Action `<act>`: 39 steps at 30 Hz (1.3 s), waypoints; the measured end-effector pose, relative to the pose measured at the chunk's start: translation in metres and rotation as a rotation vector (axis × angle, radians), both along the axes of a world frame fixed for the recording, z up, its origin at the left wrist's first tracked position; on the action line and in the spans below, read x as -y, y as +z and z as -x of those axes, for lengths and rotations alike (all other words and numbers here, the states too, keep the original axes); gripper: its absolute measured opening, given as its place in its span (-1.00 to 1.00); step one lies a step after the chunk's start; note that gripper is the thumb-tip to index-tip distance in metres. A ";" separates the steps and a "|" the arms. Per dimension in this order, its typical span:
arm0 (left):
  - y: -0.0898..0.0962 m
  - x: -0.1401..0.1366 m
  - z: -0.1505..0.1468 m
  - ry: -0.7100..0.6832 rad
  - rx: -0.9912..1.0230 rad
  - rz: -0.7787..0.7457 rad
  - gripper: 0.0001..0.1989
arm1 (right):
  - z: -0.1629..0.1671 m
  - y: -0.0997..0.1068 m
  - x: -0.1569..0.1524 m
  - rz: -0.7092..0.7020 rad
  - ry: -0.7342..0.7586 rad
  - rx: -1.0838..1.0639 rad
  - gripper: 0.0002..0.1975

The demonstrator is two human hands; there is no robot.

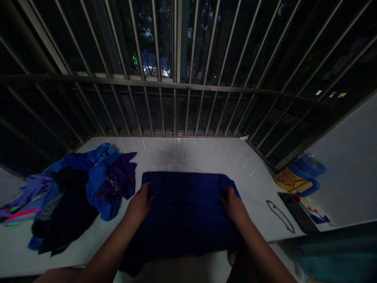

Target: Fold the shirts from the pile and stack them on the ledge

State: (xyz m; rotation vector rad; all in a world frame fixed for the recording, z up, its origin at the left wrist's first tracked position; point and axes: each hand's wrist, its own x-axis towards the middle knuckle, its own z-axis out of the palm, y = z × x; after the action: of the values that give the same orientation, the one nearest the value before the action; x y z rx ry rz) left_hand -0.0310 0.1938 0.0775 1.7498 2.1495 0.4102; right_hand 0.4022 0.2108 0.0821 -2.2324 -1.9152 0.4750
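A dark blue cloth garment (188, 208) lies spread over the white window ledge, its lower part hanging past the front edge. My left hand (144, 202) grips its left side near the far corner, the thumb on top. On the opposite side, my right hand (232, 202) holds the cloth the same way, with the fingers hidden beneath it. A fold runs across the garment's far edge. To the left of my left hand sits a loose heap of clothes (100, 177) in blue, purple and black.
Metal window bars (175, 106) rise behind the white ledge (173, 153). At the right stand a yellow-and-blue container (291, 179), a dark flat object (299, 212) and a thin cord-like loop (279, 216). Teal fabric (341, 255) shows at the lower right.
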 end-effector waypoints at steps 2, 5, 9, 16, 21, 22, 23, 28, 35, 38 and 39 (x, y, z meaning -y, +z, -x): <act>0.001 -0.001 0.007 -0.023 0.081 -0.022 -0.45 | -0.003 0.001 -0.001 -0.035 0.001 -0.041 -0.52; 0.002 -0.003 0.023 -0.030 0.105 -0.047 -0.50 | -0.010 -0.001 0.002 -0.071 -0.013 -0.078 -0.54; -0.003 -0.003 0.034 -0.112 -0.054 -0.064 -0.45 | -0.014 -0.013 0.014 -0.146 0.015 0.036 -0.52; -0.031 -0.024 0.005 -0.317 -0.235 -0.262 -0.45 | 0.011 -0.038 -0.004 -0.211 0.146 0.200 -0.30; -0.052 -0.054 -0.012 -0.294 -0.279 -0.205 -0.31 | 0.004 -0.044 -0.050 -0.095 0.216 0.199 -0.25; -0.053 -0.062 -0.013 -0.291 -0.280 -0.209 -0.31 | 0.001 -0.043 -0.061 -0.090 0.236 0.190 -0.26; -0.052 -0.071 -0.015 -0.287 -0.279 -0.209 -0.31 | -0.002 -0.042 -0.073 -0.085 0.257 0.179 -0.26; -0.043 -0.121 -0.017 -0.266 -0.266 -0.185 -0.30 | -0.005 -0.029 -0.133 -0.052 0.293 0.153 -0.27; -0.033 -0.176 -0.013 -0.274 -0.187 -0.191 -0.36 | -0.004 -0.021 -0.193 -0.093 0.296 0.090 -0.30; -0.018 -0.185 -0.013 -0.242 -0.170 -0.184 -0.38 | -0.002 -0.012 -0.201 -0.129 0.330 0.054 -0.32; -0.012 -0.182 -0.012 -0.231 -0.171 -0.191 -0.38 | -0.002 -0.007 -0.199 -0.162 0.328 0.044 -0.33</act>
State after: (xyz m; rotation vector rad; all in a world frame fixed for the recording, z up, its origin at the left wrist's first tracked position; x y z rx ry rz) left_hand -0.0193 0.3755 0.0659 2.1844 2.0421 0.4301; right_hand 0.4046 0.4102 0.0752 -1.8521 -2.2657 0.2998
